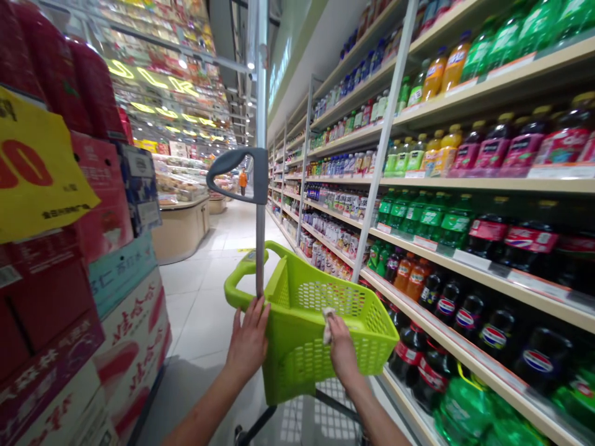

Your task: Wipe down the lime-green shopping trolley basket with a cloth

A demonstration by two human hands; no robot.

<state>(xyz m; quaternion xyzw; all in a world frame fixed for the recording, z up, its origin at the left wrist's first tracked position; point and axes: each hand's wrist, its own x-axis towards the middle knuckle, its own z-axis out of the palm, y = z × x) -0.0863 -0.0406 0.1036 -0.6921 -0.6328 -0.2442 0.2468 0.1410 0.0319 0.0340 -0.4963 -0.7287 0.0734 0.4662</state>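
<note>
Here we are in the aisle, and the lime-green basket (297,353) sits dead centre, low over the floor (199,310). The left hand (248,341) lies flat on the basket's near left corner, its grip wide, fingers spread and closed on nothing, right at the foot of the silver pole (260,235). That pole rises straight up from the basket to a grey handle (235,170). The right hand (343,350) is at the basket's near rim, its grip pinched tight on a small white cloth (328,322), pressed against the mesh wall. Right of the basket run shelves (465,257) packed with drink bottles. Left of the basket stand stacked cartons (69,297) under a yellow sign (37,173).
</note>
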